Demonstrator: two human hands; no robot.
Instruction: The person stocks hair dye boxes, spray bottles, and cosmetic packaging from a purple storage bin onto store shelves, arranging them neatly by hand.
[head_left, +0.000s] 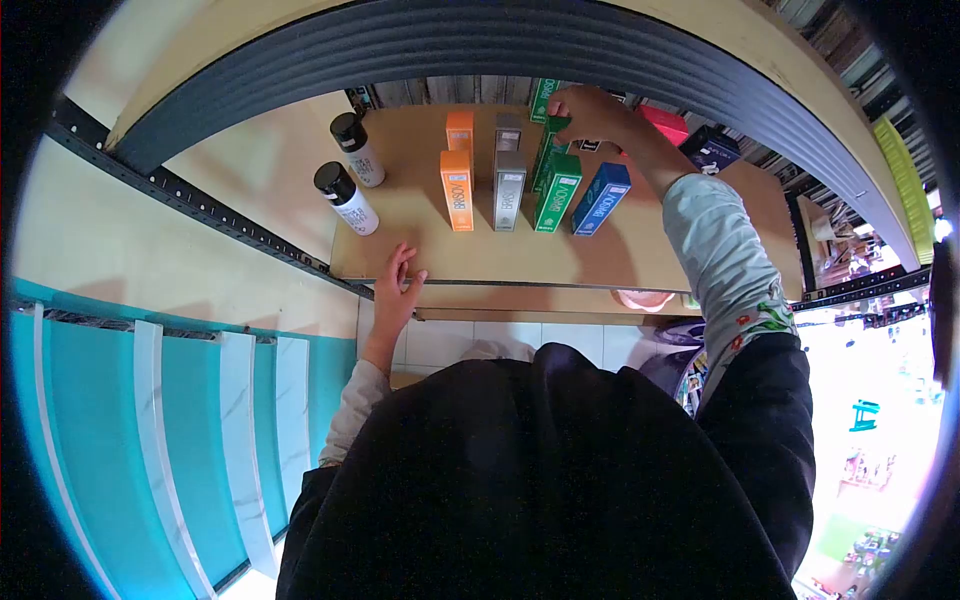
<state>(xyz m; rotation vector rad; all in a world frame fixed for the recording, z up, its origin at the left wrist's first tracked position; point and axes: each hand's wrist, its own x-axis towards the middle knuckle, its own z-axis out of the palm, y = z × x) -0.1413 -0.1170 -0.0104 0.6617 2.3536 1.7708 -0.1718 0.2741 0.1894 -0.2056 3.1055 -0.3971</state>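
My right hand (pixel 592 113) reaches to the back of the wooden shelf (pixel 520 258), its fingers closed on the top of a green box (pixel 548 155). Directly in front of that box stands another green box (pixel 557 195) lettered BRISOV, and a third green box (pixel 543 98) is further back. A blue box (pixel 602 200) stands to the right, slightly tilted in view. To the left are a grey box (pixel 509 192) and an orange box (pixel 458 192), each with another behind it. My left hand (pixel 398 287) is at the shelf's front edge, fingers apart, holding nothing.
Two white bottles with black caps (pixel 347 200) stand at the shelf's left end. A red-pink box (pixel 664 124) and a dark box (pixel 711 149) are at the back right. Above runs a dark upper shelf beam (pixel 500 40). A slatted turquoise panel (pixel 185 430) is on the left.
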